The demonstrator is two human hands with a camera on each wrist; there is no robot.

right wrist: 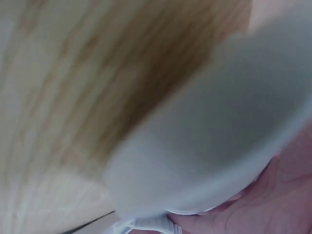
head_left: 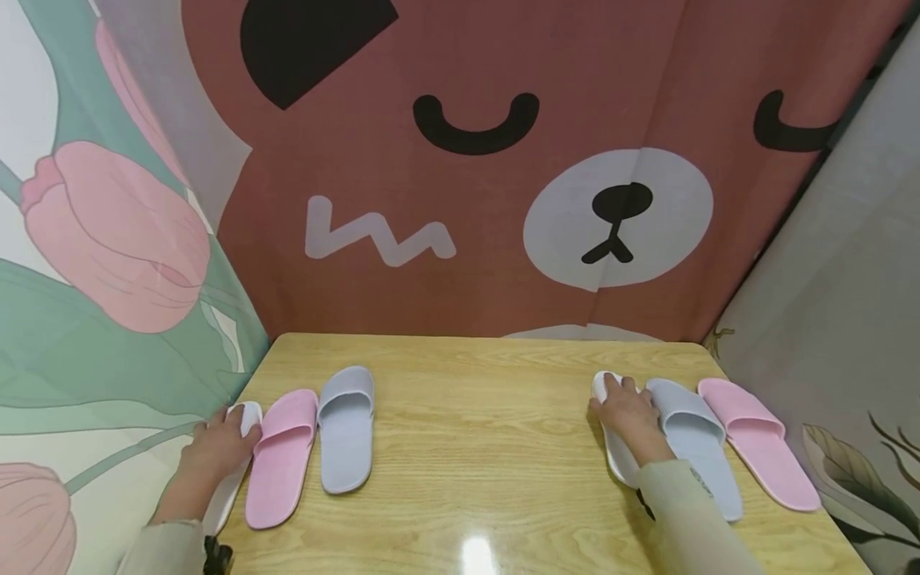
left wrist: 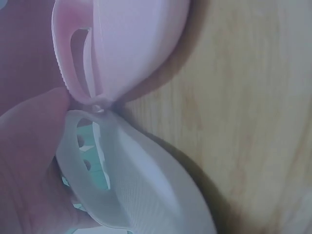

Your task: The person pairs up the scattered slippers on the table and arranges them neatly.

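Left hand [head_left: 218, 444] grips ribbed slipper [left wrist: 144, 180]; right hand [head_left: 627, 412], white slipper [head_left: 620, 460], seemingly smooth

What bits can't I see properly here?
- Head view: part of the leftmost white flat slipper, behind the left hand.
- Head view: the brown bear cloth, cut off by the top edge.
- Left wrist: much of the pink strapped slipper, past the top edge.
- Right wrist: surface detail on the other white slipper, blurred.

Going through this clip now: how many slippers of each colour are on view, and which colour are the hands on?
White slippers: 2, one held by the left hand, one by the right hand
Pink slippers: 2
Grey slippers: 2
Total: 6
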